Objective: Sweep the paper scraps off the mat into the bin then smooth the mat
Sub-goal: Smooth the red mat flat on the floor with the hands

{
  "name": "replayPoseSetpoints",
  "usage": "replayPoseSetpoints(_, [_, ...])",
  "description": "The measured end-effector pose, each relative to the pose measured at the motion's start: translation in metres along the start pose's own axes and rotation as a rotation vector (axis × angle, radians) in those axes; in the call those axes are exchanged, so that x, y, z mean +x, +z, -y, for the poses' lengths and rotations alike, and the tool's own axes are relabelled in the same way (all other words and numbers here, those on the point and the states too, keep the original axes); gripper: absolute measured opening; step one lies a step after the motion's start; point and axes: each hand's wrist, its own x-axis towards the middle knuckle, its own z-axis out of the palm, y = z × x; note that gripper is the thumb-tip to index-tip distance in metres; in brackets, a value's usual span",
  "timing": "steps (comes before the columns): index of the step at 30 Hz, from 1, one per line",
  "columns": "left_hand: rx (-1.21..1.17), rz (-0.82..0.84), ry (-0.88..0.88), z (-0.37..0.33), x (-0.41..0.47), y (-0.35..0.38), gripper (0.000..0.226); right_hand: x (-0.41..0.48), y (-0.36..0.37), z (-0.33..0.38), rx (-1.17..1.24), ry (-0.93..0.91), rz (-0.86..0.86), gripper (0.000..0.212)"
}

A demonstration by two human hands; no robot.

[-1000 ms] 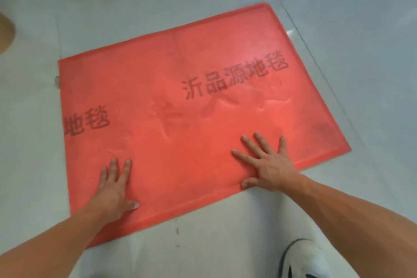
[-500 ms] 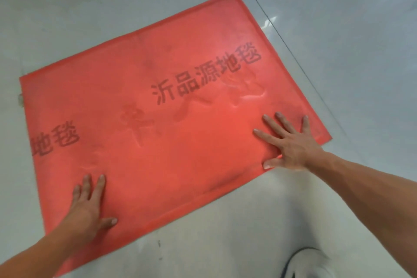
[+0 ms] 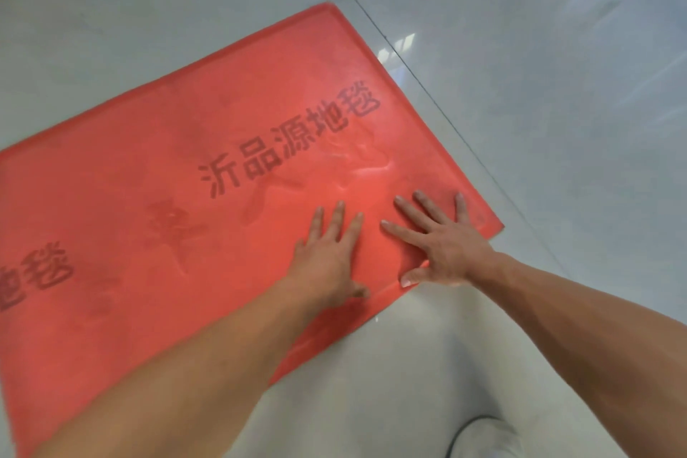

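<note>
A red mat (image 3: 148, 167) with dark printed characters lies flat on the pale tiled floor. My left hand (image 3: 327, 253) lies palm down on the mat near its front edge, fingers straight and together. My right hand (image 3: 442, 242) presses flat beside it, fingers spread, close to the mat's near right corner. The two hands lie a short gap apart. Shallow wrinkles show in the mat just beyond my fingertips. No paper scraps and no bin are in view.
Glossy grey floor tiles (image 3: 557, 67) surround the mat, with a grout line running along its right side. The toe of a white shoe (image 3: 483, 439) shows at the bottom edge, in front of the mat.
My left hand has slid far to the right along the mat's front edge and now lies next to my right hand. The view has shifted so the mat's left part runs out of frame.
</note>
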Motion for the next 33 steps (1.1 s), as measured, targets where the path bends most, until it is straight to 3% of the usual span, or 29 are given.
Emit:
replayPoseSetpoints(5, [0.012, 0.081, -0.097, -0.023, 0.012, 0.008, 0.127, -0.004, 0.004, -0.008, 0.013, 0.052, -0.037, 0.107])
replayPoseSetpoints(24, [0.022, 0.112, -0.106, -0.025, 0.016, 0.006, 0.126, -0.022, -0.003, -0.072, 0.039, 0.110, -0.012, 0.095])
replayPoseSetpoints(29, [0.028, 0.100, -0.104, -0.025, 0.016, 0.006, 0.126, 0.020, -0.035, -0.036, 0.240, 0.097, -0.177, 0.088])
replayPoseSetpoints(33, [0.032, 0.107, -0.105, -0.025, 0.017, 0.007, 0.126, 0.083, -0.058, -0.001, 0.486, 0.314, -0.281, 0.085])
